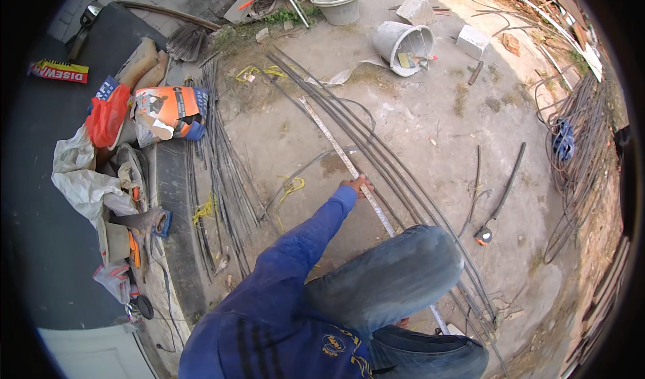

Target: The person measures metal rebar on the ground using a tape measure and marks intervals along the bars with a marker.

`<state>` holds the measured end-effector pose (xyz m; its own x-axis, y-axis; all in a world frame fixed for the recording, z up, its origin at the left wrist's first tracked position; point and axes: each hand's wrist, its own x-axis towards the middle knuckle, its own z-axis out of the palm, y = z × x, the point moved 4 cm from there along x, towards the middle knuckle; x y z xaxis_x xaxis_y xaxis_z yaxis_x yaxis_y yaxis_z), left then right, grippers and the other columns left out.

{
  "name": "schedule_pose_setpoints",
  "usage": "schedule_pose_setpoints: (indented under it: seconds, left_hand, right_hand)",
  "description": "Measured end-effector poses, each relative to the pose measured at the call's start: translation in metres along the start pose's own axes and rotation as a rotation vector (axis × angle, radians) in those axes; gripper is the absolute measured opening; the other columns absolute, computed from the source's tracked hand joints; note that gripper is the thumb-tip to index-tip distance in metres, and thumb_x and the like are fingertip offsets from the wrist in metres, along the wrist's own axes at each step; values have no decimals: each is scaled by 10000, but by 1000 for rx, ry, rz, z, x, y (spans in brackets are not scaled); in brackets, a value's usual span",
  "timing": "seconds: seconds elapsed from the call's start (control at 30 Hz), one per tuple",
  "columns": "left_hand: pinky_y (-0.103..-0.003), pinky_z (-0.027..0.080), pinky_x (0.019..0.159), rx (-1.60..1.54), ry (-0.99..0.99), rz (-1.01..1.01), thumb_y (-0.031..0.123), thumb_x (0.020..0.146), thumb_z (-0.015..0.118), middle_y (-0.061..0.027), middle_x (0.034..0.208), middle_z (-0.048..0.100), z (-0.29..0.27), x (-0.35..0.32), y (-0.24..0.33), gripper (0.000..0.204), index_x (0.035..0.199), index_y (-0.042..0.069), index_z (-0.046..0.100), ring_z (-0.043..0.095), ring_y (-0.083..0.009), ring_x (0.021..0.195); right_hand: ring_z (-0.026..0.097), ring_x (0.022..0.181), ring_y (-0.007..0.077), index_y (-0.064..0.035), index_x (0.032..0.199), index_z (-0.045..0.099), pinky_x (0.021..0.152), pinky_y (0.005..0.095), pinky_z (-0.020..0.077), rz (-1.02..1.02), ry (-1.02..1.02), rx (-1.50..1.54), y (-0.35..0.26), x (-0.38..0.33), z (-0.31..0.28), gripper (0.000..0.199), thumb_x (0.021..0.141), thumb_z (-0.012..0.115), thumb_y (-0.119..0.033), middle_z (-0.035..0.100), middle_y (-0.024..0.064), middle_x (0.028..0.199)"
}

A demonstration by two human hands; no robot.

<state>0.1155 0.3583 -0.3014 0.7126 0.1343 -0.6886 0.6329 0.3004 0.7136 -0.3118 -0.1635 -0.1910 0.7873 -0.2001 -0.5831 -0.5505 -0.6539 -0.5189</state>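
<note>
My left hand (361, 186), in a blue sleeve, is closed on a long, narrow, whitish strip (327, 134) with speckled marks. The strip runs slantwise over the ground, passes under my bent knee and shows again beside my lower leg. Several long dark steel bars (376, 147) lie alongside it, just right of the hand. A small patch of skin between my legs seems to be part of my right hand (403, 322). My legs hide most of it, and its fingers cannot be made out.
A bundle of thin rods (225, 171) lies left, beside a torn orange bag (168, 113) and a red plastic bag (109, 118). Beyond are an upright bucket (336, 3), a tipped bucket (403, 46) and concrete blocks (472, 41). A tape measure (483, 236) and coiled wire (578, 137) lie right.
</note>
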Motion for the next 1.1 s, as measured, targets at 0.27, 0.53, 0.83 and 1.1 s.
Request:
schedule_pose_setpoints:
  seconds: [0.27, 0.53, 0.83, 1.1]
  left_hand:
    - [-448, 648, 658, -156, 313, 268, 197, 946, 667, -222, 902, 694, -127, 92, 175, 325, 1059, -79, 537, 718, -316, 747]
    - [-241, 350, 405, 89, 44, -21, 425, 1017, 510, -50, 1121, 715, -30, 46, 55, 371, 1205, 113, 578, 720, -179, 922]
    - [-441, 617, 572, -228, 163, 105, 163, 976, 599, -213, 891, 682, -17, 103, 69, 233, 1013, -66, 569, 708, -306, 688]
    - [-480, 612, 613, -424, 311, 86, 132, 960, 615, -218, 845, 676, -32, 135, 112, 246, 1057, -77, 529, 688, -346, 660]
  right_hand:
    - [657, 692, 388, -108, 883, 649, 613, 438, 512, -59, 105, -381, 27, -28, -94, 70, 867, 661, -175, 690, 175, 789]
    - [682, 741, 395, -104, 867, 671, 631, 472, 513, -85, 92, -475, -111, 80, -35, 82, 875, 661, -186, 699, 182, 785]
    - [685, 764, 399, -139, 930, 656, 651, 501, 510, -18, 49, -444, -54, 82, -30, 96, 880, 658, -221, 707, 167, 801]
    - [687, 783, 393, -167, 950, 634, 649, 509, 499, 101, 36, -484, 41, 53, -46, 105, 874, 661, -233, 700, 154, 786]
